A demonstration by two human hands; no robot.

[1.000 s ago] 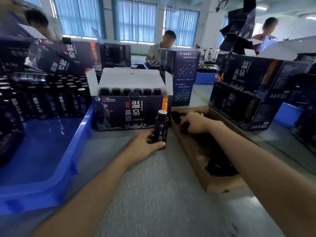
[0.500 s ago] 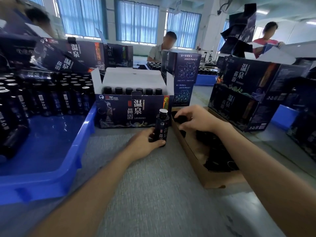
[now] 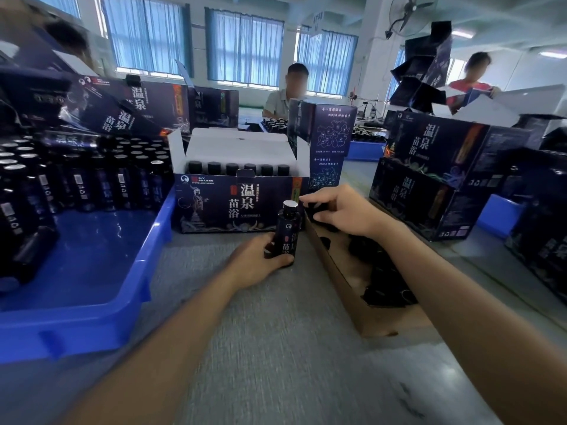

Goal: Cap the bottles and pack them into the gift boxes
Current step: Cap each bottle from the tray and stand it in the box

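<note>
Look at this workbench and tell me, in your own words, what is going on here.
A person is capping bottles for packing. The left hand grips an upright bottle on the grey table; its silver top has no cap yet. The right hand holds a black cap beside that top, above the cardboard tray of loose caps. Behind, an open gift box holds a row of capped bottles; a blue bin at the left holds uncapped ones.

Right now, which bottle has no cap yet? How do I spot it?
Find the open gift box in the middle. In front of its right corner one bottle stands alone, held by the left hand. Its top is bare silver; the boxed bottles wear black caps.
</note>
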